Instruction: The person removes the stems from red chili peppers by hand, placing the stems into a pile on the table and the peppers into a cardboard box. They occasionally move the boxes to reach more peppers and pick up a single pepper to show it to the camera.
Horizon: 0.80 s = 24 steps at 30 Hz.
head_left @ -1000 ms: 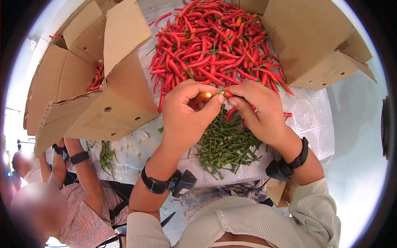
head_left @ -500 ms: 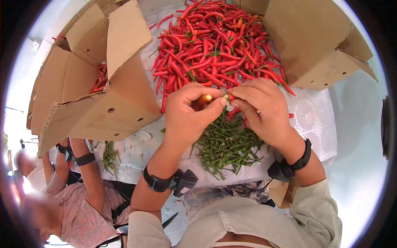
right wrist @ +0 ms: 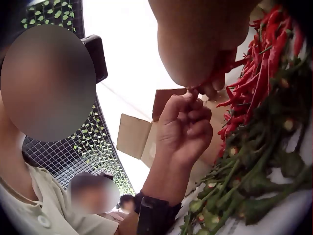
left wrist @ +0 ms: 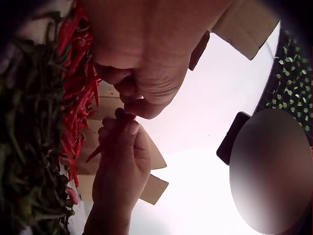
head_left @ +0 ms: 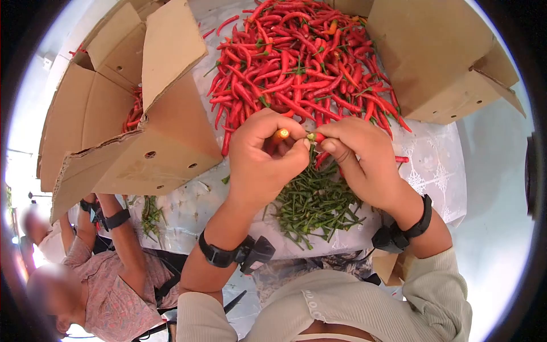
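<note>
My left hand (head_left: 265,162) holds an orange chili (head_left: 281,135) curled in its fingers, a pale cut end facing out. Its thumb and fingertips meet at the green stem end of a red chili (head_left: 319,137). That red chili is pinched between the thumb and fingers of my right hand (head_left: 370,162); in the left wrist view its pointed red body (left wrist: 108,139) runs down along the right palm. Below the hands lies a heap of green stems (head_left: 319,208). Beyond them spreads a large pile of red chilies (head_left: 296,62).
An open cardboard box (head_left: 165,148) with red chilies inside stands at left, another cardboard box (head_left: 433,62) at right. A patterned tablecloth (head_left: 439,165) covers the table. To the left, a person (head_left: 114,273) sits near a smaller bunch of green stems (head_left: 152,216).
Both hands stay close together, shifting slightly. The left thumb tip has drawn down a little, and more of the red chili's green stem end shows between the hands.
</note>
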### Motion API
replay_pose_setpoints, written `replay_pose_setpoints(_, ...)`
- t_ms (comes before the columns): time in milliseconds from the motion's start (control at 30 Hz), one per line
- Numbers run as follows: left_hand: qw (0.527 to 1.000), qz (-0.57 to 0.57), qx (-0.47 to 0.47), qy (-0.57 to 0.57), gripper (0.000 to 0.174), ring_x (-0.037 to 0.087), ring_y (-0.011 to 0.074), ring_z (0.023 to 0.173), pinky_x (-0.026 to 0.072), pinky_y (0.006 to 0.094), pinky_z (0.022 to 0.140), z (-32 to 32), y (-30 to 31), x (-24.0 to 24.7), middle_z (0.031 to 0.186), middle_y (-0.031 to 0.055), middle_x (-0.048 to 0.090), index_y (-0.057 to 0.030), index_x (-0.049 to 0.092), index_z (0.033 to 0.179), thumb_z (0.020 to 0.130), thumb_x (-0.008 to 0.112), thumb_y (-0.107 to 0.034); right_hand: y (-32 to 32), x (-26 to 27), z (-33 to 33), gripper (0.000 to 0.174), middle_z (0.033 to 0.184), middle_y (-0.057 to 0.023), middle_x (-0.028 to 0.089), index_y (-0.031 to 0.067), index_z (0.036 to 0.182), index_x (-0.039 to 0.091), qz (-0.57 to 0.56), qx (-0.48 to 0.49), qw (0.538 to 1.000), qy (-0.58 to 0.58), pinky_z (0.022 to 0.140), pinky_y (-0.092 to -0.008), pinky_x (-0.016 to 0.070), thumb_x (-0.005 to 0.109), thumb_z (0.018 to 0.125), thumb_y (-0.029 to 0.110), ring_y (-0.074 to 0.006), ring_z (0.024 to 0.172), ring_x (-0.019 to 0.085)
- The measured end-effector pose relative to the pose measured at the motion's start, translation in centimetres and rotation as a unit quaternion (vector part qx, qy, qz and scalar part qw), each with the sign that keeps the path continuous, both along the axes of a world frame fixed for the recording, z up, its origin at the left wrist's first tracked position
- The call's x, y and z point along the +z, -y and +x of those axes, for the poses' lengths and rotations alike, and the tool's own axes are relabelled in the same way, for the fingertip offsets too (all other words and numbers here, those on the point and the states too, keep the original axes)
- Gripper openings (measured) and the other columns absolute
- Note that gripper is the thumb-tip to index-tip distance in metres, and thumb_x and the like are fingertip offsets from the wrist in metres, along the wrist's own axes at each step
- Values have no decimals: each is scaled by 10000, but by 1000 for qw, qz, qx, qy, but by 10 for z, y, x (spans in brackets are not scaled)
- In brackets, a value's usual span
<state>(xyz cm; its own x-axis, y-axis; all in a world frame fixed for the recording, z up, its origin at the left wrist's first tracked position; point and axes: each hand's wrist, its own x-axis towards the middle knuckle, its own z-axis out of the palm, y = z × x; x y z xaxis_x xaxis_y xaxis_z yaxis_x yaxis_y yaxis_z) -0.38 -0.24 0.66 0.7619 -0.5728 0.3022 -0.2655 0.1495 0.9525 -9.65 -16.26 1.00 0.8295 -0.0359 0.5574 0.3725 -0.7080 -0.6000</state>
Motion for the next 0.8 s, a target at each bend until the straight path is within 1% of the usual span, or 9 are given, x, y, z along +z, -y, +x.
replay_pose_setpoints(33, 1000, -4, -4, 8, 107, 451, 7, 625, 361, 171, 542, 0, 0, 0, 785, -25, 534, -27, 622, 779, 733, 677, 53, -2, 1, -2, 143, 786, -83, 618, 17, 991, 628, 74, 10, 996, -39, 650, -358, 477, 628, 871, 95, -244, 692, 608)
replay_pose_setpoints(100, 1000, -10, -3, 9, 113, 447, 6, 624, 360, 172, 544, 0, 0, 1, 787, -24, 530, -30, 618, 785, 737, 693, 39, -7, 5, -6, 151, 777, -76, 614, 1, 1029, 615, 219, 33, 969, -113, 643, -323, 490, 556, 948, 115, -192, 676, 609)
replay_pose_setpoints(200, 999, -8, -3, -36, 140, 443, 6, 628, 362, 172, 547, 0, -2, 1, 794, -23, 528, -34, 615, 799, 738, 735, 2, -10, 2, -6, 209, 768, -51, 600, -1, 1058, 604, 336, 61, 931, -131, 614, -263, 489, 485, 1000, 161, -102, 673, 580)
replay_pose_setpoints(233, 998, -5, -4, -60, 155, 442, 6, 630, 362, 171, 549, 0, -3, 0, 796, -22, 527, -36, 615, 805, 738, 752, -13, -10, 4, -6, 215, 771, -47, 600, -2, 1058, 603, 335, 56, 929, -144, 606, -255, 490, 484, 1002, 169, -96, 669, 578)
replay_pose_setpoints(333, 1000, -5, -6, -23, 198, 453, 12, 645, 364, 172, 546, 2, -3, -2, 793, -27, 531, -44, 629, 829, 734, 800, -69, -8, 11, -8, 222, 775, -39, 598, 0, 1058, 600, 328, 37, 929, -170, 586, -236, 491, 484, 1004, 182, -81, 654, 573)
replay_pose_setpoints(433, 998, -25, 33, 52, 221, 469, 23, 660, 373, 173, 543, -5, 4, 7, 783, -29, 544, -49, 648, 858, 727, 819, -97, -9, 12, -7, 202, 764, -38, 591, 3, 1051, 599, 310, 22, 936, -167, 575, -234, 485, 497, 996, 169, -79, 635, 572)
replay_pose_setpoints(533, 998, 2, 8, 68, 221, 496, 53, 673, 405, 201, 563, -3, 2, 3, 770, -10, 567, -44, 659, 881, 733, 811, -105, -12, 12, -7, 180, 751, -37, 587, 7, 1037, 595, 296, 25, 940, -169, 571, -236, 478, 510, 987, 158, -79, 626, 573)
replay_pose_setpoints(700, 988, 31, 28, 146, 163, 527, 128, 667, 438, 260, 606, -1, 1, 3, 761, 43, 588, -29, 651, 882, 763, 754, -68, -12, 12, -8, 152, 779, -36, 598, 11, 1014, 591, 311, 30, 929, -197, 577, -235, 472, 557, 962, 150, -76, 637, 577)
replay_pose_setpoints(800, 981, 29, 52, 183, 116, 528, 158, 658, 428, 270, 595, -1, 1, 3, 748, 60, 579, -21, 637, 868, 783, 714, -37, -13, 8, -8, 161, 802, -35, 604, 9, 1020, 594, 266, 48, 951, -150, 585, -232, 472, 613, 929, 140, -70, 639, 577)
